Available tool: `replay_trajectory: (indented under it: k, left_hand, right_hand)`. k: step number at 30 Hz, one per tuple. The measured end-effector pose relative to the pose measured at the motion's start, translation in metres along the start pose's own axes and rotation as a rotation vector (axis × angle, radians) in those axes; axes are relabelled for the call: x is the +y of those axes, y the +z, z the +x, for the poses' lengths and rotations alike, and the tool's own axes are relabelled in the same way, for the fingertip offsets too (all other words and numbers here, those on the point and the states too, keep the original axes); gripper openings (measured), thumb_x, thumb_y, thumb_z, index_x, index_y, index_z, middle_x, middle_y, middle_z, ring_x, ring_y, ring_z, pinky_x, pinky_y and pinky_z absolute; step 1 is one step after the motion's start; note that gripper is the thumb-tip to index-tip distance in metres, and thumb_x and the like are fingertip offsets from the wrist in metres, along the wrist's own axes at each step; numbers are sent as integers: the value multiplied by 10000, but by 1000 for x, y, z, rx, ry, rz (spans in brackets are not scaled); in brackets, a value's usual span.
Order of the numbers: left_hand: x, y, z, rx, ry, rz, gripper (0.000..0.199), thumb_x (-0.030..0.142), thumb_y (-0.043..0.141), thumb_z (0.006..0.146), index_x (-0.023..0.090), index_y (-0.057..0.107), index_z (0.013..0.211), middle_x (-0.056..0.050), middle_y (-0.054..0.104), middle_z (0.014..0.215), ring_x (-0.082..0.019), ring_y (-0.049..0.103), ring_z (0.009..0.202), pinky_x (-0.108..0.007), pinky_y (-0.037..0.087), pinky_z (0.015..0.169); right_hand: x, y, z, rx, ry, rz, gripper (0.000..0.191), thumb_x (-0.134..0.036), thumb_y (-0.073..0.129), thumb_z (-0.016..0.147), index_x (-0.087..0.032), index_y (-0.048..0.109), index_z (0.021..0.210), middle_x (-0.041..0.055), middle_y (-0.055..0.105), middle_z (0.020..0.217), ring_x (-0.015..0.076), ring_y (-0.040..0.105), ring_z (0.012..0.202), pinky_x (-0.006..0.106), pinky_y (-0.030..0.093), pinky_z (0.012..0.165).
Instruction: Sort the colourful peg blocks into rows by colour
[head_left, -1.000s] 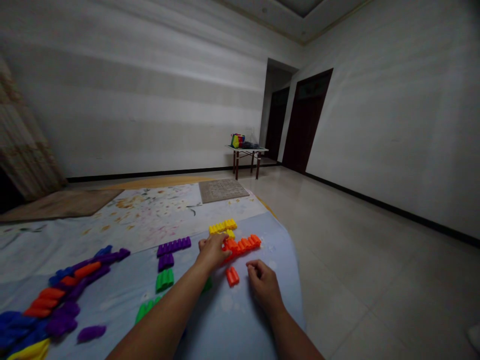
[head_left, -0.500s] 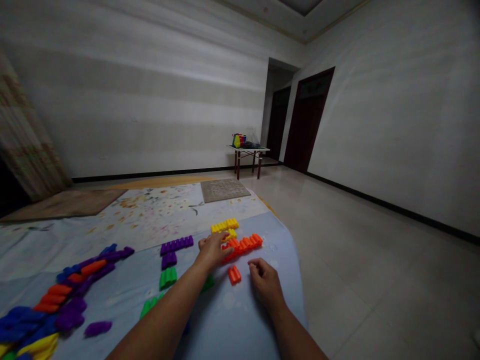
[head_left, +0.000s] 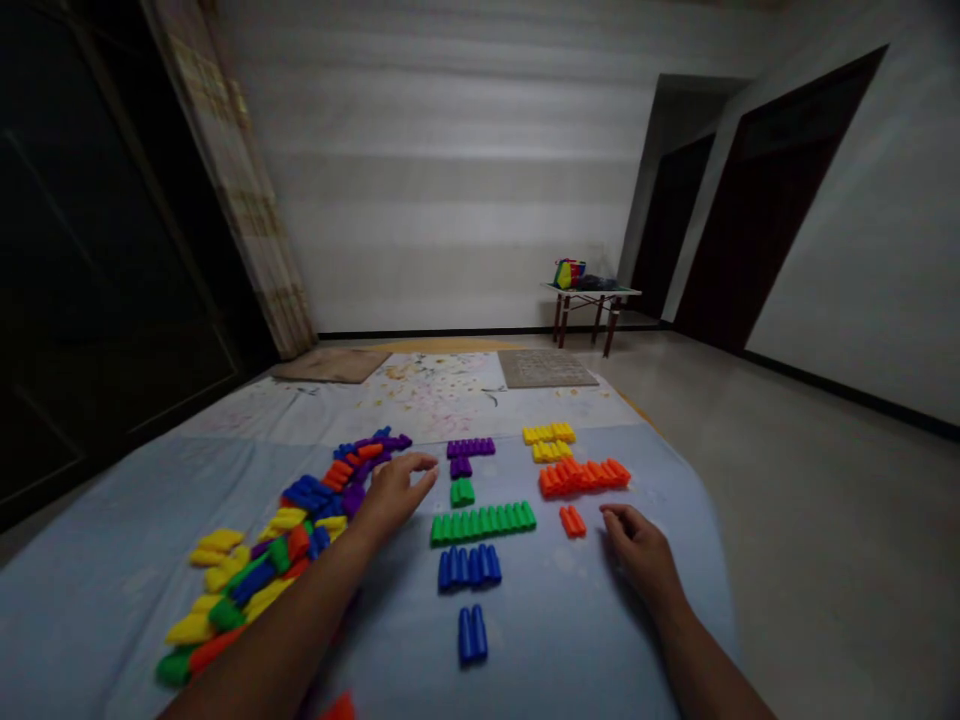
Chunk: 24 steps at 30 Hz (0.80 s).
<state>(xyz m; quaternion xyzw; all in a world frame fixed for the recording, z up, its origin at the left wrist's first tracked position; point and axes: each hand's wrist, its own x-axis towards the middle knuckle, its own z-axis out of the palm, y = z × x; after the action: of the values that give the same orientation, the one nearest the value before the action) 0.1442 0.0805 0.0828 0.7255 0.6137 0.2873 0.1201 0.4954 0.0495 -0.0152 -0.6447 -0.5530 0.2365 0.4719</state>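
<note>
My left hand hovers at the edge of a mixed pile of bullet-shaped plastic pieces, thumb and fingertips apart with nothing between them. To its right lie a purple row, a short purple group and a short green group. My right hand rests on the cloth with curled fingers, nothing visible in them, beside an orange pair. Beyond that pair is a longer orange row, partly heaped, with two yellow rows behind. A long green row lies between my hands.
Nearer me are a blue row and a blue pair. The blue cloth covers a rounded tabletop with a floral cloth and mats farther off. A small table stands by the wall.
The view has swung left. My left hand has moved left from the orange and yellow rows to the mixed pile. My right hand stays beside the orange pair.
</note>
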Motion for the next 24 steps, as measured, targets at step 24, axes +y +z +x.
replay_trajectory:
  k: [24]
  left_hand:
    - [-110, -38, -82, -56, -464, 303, 609, 543, 283, 821, 183, 458, 1281, -143, 410, 1388, -268, 336, 1300, -443, 244, 1047]
  right_hand:
    - [13, 4, 5, -43, -26, -338, 405, -452, 409, 752, -202, 652, 958, 58, 700, 819, 195, 633, 734, 275, 434, 644]
